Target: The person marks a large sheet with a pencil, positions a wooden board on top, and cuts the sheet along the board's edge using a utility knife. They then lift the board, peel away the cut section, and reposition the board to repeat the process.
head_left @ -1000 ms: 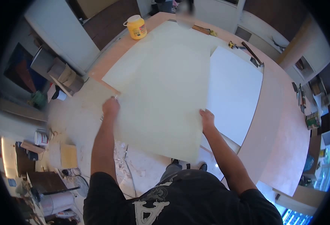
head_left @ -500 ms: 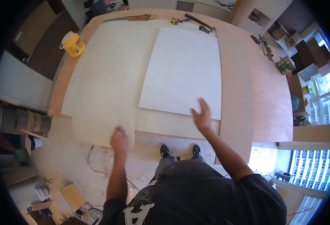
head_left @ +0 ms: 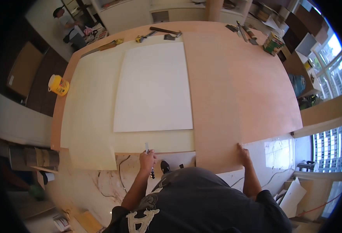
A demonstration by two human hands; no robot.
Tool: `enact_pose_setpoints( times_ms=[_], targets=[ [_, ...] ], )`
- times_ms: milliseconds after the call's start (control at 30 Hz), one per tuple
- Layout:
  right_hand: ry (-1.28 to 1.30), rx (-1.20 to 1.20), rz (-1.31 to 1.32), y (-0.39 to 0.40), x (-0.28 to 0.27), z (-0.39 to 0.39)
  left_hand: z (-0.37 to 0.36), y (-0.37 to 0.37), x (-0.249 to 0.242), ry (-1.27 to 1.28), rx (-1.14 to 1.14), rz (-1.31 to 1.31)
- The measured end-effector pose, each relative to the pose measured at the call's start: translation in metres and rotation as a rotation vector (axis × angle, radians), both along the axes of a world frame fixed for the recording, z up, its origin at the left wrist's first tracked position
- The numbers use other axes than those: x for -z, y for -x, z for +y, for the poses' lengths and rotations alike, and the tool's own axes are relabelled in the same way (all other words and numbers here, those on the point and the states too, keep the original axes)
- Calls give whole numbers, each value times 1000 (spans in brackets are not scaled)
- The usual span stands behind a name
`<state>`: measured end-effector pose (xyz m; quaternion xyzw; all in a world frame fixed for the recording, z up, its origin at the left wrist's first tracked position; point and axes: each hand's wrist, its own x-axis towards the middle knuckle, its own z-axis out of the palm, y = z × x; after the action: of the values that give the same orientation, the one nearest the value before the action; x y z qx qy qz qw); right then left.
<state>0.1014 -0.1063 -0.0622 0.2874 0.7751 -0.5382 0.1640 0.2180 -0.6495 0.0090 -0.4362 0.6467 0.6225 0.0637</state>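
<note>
Plywood sheet (head_left: 233, 97) edge under flat, open right hand (head_left: 243, 152), left hand (head_left: 147, 158) fisted around marker (head_left: 147, 148), cream sheet (head_left: 89, 105) just beyond

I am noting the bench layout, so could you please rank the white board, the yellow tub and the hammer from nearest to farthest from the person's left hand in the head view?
From the left hand:
1. White board, just beyond it on the table.
2. Yellow tub, at the table's left edge.
3. Hammer, at the far edge.
</note>
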Motion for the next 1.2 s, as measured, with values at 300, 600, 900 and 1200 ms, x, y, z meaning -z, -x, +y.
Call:
enact_pose_setpoints(
  times_ms=[300,600,900,1200],
  targets=[
    [-278,-38,119,-45,-11,50,149,92,-11,15,438,-11],
    [-432,79,110,-106,-50,127,215,120,-14,-123,591,89],
    [-247,301,138,-101,-48,190,172,40,19,-340,139,-122],
    [-400,183,131,-48,-14,345,186,26,19,150,-172,-135]
  ],
)
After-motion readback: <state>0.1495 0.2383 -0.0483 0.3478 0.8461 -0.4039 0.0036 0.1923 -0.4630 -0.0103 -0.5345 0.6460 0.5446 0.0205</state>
